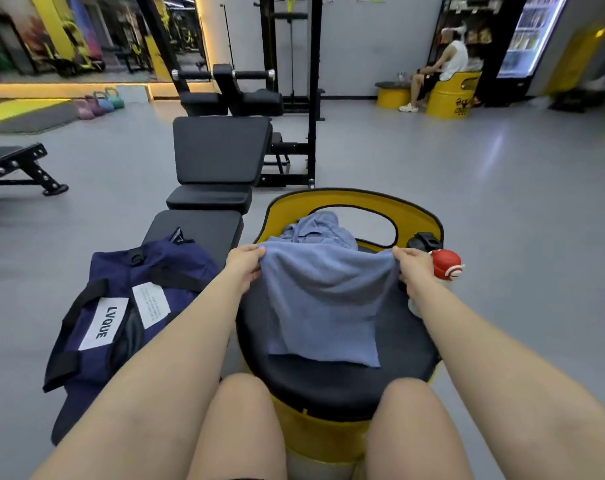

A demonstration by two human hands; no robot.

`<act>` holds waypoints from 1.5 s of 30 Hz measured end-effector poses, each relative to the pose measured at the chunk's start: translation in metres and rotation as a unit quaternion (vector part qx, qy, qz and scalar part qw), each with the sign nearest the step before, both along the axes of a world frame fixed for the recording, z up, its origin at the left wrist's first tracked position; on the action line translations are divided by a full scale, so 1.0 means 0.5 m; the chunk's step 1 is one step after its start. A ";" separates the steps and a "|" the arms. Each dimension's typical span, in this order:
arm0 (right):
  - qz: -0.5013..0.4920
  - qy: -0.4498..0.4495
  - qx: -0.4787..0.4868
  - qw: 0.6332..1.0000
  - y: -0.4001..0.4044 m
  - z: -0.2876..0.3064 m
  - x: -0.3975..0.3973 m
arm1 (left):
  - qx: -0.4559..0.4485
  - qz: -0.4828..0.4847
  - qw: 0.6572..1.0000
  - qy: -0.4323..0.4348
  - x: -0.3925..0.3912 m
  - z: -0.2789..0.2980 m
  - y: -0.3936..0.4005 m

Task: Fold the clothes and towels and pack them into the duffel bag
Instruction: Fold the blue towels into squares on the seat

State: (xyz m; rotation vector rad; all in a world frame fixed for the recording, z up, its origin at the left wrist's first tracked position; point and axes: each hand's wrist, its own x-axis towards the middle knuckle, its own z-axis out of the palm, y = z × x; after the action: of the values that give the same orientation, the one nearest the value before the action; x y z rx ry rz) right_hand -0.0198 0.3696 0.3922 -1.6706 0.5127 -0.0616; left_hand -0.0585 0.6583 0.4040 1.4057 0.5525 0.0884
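A blue towel [323, 303] hangs doubled over the black round seat [346, 379] of a yellow barrel chair. My left hand [244, 264] pinches its upper left corner and my right hand [412, 269] pinches its upper right corner, holding the top edge stretched between them. Behind the towel a crumpled blue garment [316, 228] lies against the chair's yellow backrest [415, 216]. The navy duffel bag [127, 306] with a white LVQUE label lies on a black bench [197, 230] to the left.
A red-capped bottle [444, 265] stands at the seat's right edge, just beyond my right hand. My knees are below the seat. A gym machine stands ahead, another bench at far left. A person [439, 67] sits on a yellow barrel at the back right.
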 end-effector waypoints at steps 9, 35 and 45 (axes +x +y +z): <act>0.158 -0.096 0.004 0.983 -0.009 0.156 -0.022 | 0.024 -0.004 0.997 -0.076 -0.018 0.170 0.002; 0.103 -0.187 -0.211 0.954 -0.012 0.385 -0.046 | 0.319 0.054 0.938 -0.121 -0.051 0.381 0.039; 0.172 -0.187 -0.189 0.948 -0.023 0.376 -0.081 | 0.279 -0.080 0.947 -0.139 -0.063 0.370 0.057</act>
State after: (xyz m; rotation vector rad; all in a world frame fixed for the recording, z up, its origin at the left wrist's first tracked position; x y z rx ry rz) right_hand -0.0603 0.3581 0.5803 -2.0411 -0.0906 -0.2289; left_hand -0.0900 0.6869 0.5888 1.9440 0.1752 0.3277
